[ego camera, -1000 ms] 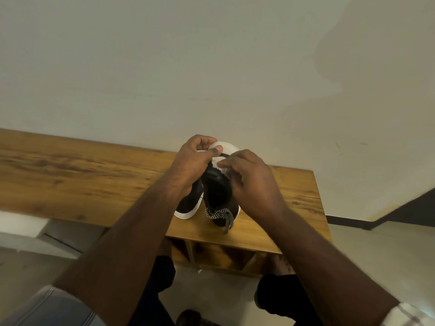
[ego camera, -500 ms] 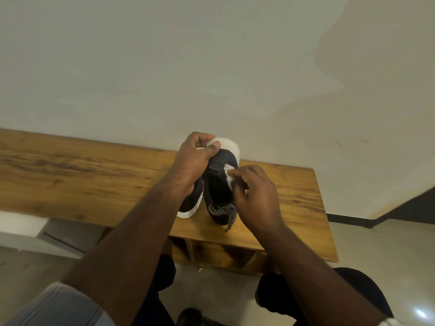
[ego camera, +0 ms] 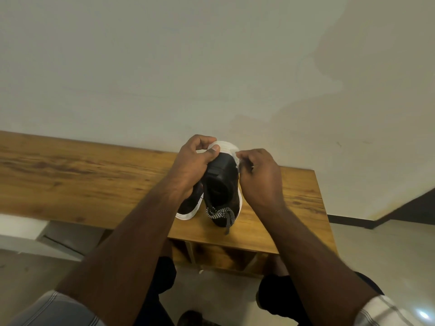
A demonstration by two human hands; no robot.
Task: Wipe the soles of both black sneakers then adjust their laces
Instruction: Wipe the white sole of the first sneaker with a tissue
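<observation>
Black sneaker [ego camera: 220, 184], white-soled, stands heel-up on the wooden table [ego camera: 94, 175], toe down toward the near edge, its white sole facing the wall. Black-and-white patterned laces [ego camera: 220, 214] hang loose at its lower front. Left hand [ego camera: 193, 165] grips the raised heel: fingers [ego camera: 202, 141] curled over the sole's top edge, thumb pressed against the black heel. Right hand [ego camera: 259, 175] sits at the right side of the heel, fingers pressed together and pinching a small white wipe [ego camera: 236, 160] against the sole's rim. Second black sneaker [ego camera: 190, 205] lies on the table just left of the held one, touching or nearly touching it, largely hidden under the left forearm; only part of its upper and white sole edge shows. Pale wall [ego camera: 211, 67] rises directly behind the table. Dark-trousered knees are visible below the table's near edge.
</observation>
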